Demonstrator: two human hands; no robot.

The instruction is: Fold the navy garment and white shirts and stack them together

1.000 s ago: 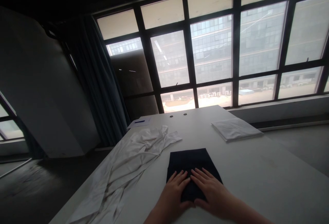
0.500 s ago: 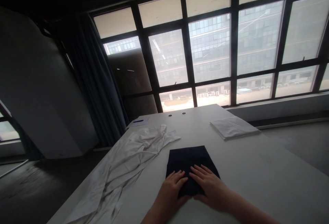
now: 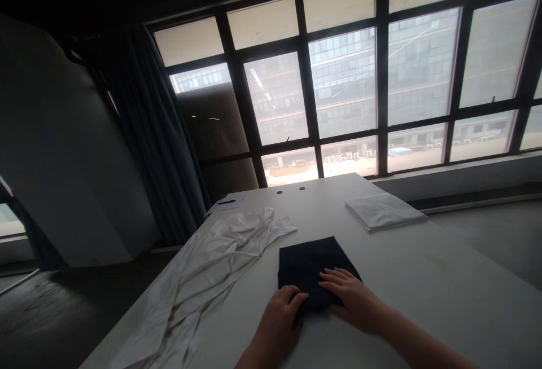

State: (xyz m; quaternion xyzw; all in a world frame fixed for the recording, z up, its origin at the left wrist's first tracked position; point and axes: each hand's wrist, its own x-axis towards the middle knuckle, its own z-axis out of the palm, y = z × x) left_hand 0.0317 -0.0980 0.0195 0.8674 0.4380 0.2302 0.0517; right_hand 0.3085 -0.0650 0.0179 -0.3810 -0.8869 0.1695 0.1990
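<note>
The table has a white, smooth top. Flat on it lies the navy cloth, its near corners hidden from sight. To the left of the navy cloth, and apart from it, the crumpled cloth sprawls in loose white folds; it reaches both farther off and nearer than the navy cloth. Beyond the navy cloth and to its right, well apart from it, sits the folded cloth, white and flat, in a neat stack. Far beyond the navy cloth, to its left, lies the paper. Straight beyond the navy cloth, toward the far edge, the tabletop shows two round fittings.
</note>
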